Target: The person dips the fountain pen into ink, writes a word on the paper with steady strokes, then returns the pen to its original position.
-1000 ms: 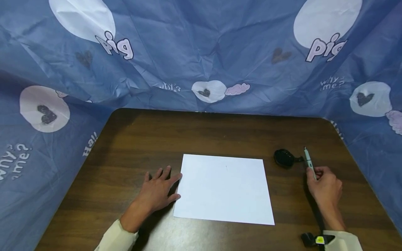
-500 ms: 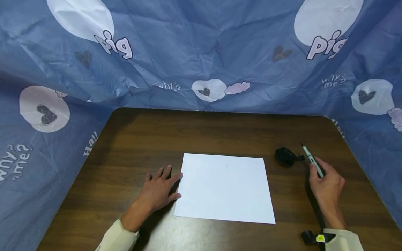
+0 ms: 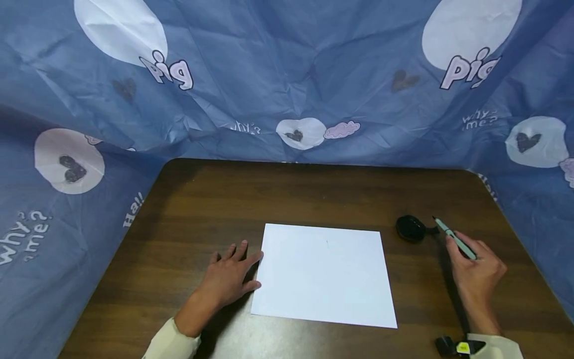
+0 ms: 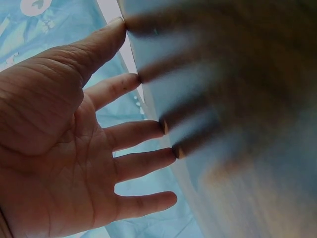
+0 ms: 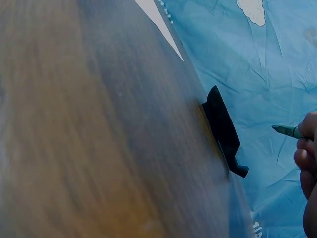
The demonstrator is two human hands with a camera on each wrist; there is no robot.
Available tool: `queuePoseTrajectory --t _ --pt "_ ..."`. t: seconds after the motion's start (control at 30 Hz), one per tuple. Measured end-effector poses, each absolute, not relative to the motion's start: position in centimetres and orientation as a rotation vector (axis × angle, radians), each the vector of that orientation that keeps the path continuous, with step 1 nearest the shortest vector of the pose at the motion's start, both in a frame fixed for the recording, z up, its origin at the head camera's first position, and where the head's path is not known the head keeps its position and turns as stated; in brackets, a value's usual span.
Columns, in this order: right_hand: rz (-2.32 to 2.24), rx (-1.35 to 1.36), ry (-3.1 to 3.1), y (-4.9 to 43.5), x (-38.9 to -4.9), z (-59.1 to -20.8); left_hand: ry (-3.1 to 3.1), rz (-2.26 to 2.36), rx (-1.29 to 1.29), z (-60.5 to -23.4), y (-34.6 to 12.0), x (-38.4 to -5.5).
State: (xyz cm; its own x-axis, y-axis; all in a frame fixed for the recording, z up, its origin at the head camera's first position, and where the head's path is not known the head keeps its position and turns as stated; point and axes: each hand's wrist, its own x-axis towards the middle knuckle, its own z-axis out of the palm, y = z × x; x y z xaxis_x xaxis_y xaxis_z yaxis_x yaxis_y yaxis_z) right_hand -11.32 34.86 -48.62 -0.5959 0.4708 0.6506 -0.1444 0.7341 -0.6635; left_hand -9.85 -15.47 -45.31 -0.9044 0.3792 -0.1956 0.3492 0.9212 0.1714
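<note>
A white sheet of paper [image 3: 325,276] lies on the table with a tiny dark mark near its top edge. My left hand [image 3: 224,281] rests beside it, fingers spread, with thumb and index fingertips at the sheet's left edge. In the left wrist view the palm and spread fingers of the left hand [image 4: 64,144] show, holding nothing. At the right, my right hand [image 3: 477,271] holds a pale green pen [image 3: 455,238] between thumb and fingers, its dark tip pointing up and left. The pen [image 5: 287,131] also shows at the right wrist view's edge, its tip raised off the table.
A round black object [image 3: 410,229] with a short handle sits just left of the pen tip; its kind is unclear. The brown wooden table [image 3: 215,199] is bordered by a blue printed cloth [image 3: 251,60]. A black wrist device [image 3: 462,346] is on the right sleeve.
The pen has turned in my right hand from nearly upright to leaning further left, and that hand has moved slightly right. The left hand and paper hold their places.
</note>
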Motion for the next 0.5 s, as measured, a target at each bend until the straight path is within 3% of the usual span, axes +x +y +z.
queuePoseTrajectory --t 0.5 --pt "0.999 -0.147 -1.926 34.37 -11.46 -48.58 2.853 0.188 0.544 -45.32 -15.38 -9.84"
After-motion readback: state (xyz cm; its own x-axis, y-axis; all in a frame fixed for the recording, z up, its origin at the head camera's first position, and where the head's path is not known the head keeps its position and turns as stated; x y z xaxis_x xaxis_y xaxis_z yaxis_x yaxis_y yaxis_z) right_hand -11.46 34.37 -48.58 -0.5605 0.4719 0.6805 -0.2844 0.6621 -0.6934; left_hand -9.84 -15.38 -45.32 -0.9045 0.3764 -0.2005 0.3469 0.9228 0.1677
